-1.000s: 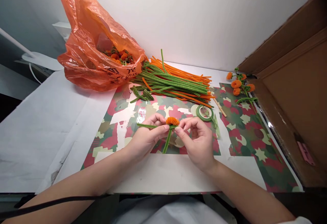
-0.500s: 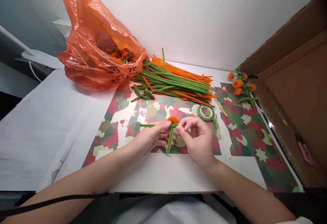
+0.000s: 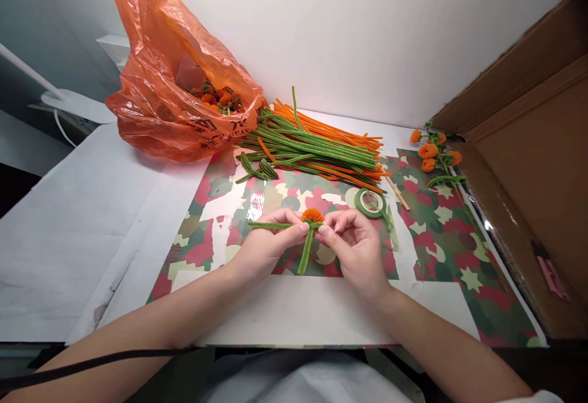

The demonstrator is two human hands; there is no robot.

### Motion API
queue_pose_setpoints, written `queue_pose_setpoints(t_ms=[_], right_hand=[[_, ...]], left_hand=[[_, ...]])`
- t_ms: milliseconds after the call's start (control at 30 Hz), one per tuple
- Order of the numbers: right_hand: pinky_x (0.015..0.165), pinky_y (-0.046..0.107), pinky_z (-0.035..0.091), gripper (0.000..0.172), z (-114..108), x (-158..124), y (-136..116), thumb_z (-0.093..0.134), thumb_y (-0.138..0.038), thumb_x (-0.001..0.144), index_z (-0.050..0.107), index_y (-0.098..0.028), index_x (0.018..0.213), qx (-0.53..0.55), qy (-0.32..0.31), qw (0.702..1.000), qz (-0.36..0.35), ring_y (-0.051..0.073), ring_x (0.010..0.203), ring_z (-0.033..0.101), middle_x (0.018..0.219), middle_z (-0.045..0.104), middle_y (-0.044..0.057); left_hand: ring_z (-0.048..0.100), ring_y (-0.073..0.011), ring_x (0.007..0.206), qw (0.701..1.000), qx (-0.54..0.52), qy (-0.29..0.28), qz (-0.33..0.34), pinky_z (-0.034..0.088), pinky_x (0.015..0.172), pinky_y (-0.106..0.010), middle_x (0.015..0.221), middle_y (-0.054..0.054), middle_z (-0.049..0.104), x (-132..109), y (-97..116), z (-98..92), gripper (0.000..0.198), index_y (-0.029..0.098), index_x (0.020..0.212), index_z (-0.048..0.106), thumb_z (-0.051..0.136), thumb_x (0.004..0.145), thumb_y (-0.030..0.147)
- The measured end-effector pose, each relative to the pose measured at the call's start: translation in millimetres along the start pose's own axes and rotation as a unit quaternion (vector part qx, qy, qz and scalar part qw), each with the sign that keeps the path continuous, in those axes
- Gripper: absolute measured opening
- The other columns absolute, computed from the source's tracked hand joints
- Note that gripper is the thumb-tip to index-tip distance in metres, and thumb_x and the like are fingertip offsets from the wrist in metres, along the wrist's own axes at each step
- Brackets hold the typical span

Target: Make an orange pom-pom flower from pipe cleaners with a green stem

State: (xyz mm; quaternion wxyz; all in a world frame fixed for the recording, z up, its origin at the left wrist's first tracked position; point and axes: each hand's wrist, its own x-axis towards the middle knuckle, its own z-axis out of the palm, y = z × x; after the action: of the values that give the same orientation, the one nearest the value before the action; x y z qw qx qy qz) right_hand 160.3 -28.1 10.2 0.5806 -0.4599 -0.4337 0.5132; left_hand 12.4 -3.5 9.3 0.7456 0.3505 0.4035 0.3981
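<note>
Both hands pinch the little orange flower (image 3: 312,215) over the patterned mat (image 3: 432,237), left hand (image 3: 266,247) gripping its green wire, right hand (image 3: 356,247) nipping beneath the head; wrapping looks underway; next wants a snug twist.

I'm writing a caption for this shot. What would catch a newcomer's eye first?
At the middle, the left hand and right hand pinch a small orange flower on a green stem. Behind them, at the far left, slumps a big orange bag, with a pile of green and orange craft wires lying beside it.
</note>
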Motion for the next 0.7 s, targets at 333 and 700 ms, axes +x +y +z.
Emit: queue_pose_setpoints(t_ms=[333,700], right_hand=[[0.051,0.019,0.041,0.032,-4.0,4.7,-6.9,0.079,-0.029,0.064,0.049,-0.019,0.066,0.081,-0.004,0.982,0.172,0.007,0.057,0.049,0.067,0.055,-0.004],[0.076,0.038,0.05,0.02,-18.6,14.3,-4.1,0.065,-0.008,0.078,0.069,-0.027,0.084,-0.296,-0.044,0.902,-0.311,0.02,0.084,0.064,0.087,0.07,0.002]], left_hand=[[0.066,-0.0175,0.076,0.964,0.169,0.072,0.191,0.052,0.07,-0.028,0.09,-0.006,0.073,-8.3,4.6,1.6,0.016,0.018,0.057,0.064,0.076,0.068,0.018],[0.058,-0.0106,0.055,0.999,0.022,0.033,0.007,0.053,0.065,-0.026,0.055,0.004,0.059,1.7,9.3,-7.7,0.024,0.017,0.057,0.06,0.078,0.07,0.028]])
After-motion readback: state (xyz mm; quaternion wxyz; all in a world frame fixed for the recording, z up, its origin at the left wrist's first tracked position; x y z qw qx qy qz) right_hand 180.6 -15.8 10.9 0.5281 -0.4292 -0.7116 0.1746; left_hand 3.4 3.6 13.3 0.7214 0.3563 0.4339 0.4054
